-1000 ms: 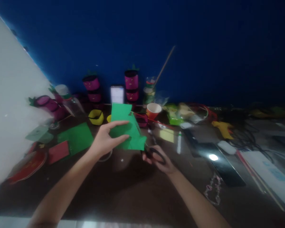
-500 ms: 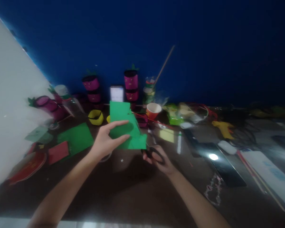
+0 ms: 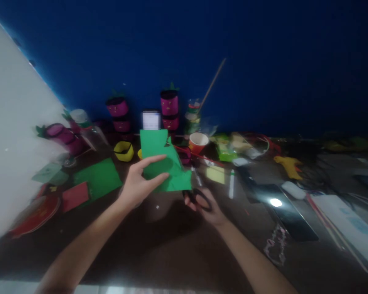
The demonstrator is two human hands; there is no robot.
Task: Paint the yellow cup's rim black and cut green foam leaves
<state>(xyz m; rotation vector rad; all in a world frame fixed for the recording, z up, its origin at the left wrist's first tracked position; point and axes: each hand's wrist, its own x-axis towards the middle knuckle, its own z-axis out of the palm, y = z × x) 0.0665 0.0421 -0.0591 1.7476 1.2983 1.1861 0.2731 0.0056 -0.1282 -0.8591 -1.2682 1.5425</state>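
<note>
My left hand (image 3: 139,181) grips a sheet of green paper (image 3: 155,145) above the table, with thumb and forefinger on its near face. The sheet has a ragged, cut right side, and a narrow bit sticks up near its upper right. In my right hand (image 3: 210,206) is a pair of scissors (image 3: 202,199) with dark handles, fingers wrapped round the loops. The blades point up and away, close to the lower right corner of the paper. Whether they touch it I cannot tell.
Behind the paper stand purple face figures (image 3: 169,104), a lit phone screen (image 3: 151,120) and a paper cup (image 3: 198,143). Left lie another green sheet (image 3: 99,179) and a red piece (image 3: 75,197). On the right are a marker (image 3: 232,183), a dark phone (image 3: 290,216) and a yellow glue gun (image 3: 288,166).
The green paper has tilted and shifted slightly, and the narrow bit at its upper right now stands out from the sheet. The scissors' blades show more clearly apart from the paper.
</note>
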